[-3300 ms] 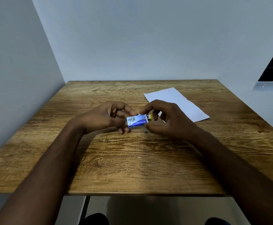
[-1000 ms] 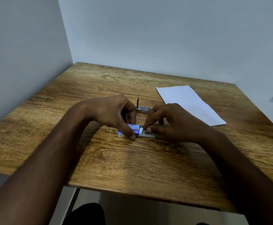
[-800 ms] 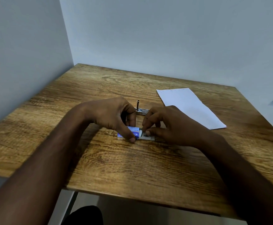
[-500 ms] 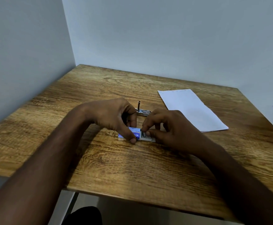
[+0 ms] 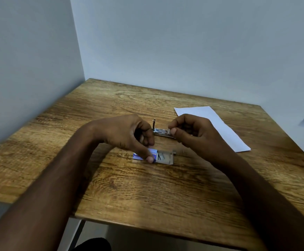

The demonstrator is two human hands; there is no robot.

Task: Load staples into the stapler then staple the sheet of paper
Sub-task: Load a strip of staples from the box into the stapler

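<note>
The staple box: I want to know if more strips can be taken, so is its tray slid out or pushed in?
Slid out. The grey inner tray sticks out of the blue sleeve, pinned by the left hand, with staples showing inside.

Left hand (image 5: 127, 134) pressing down, right hand (image 5: 192, 131) raised, pinched.

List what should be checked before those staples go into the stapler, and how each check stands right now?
1. Staples in the right hand: ok, a small silvery strip sits pinched at its fingertips.
2. Stapler open: ok, it lies opened on the table.
3. Stapler's channel empty: cannot tell.
4. Staple box steady: ok, the left hand presses it down.
5. Box tray pulled out: ok.
6. Paper within reach: ok, flat behind the right hand.
</note>
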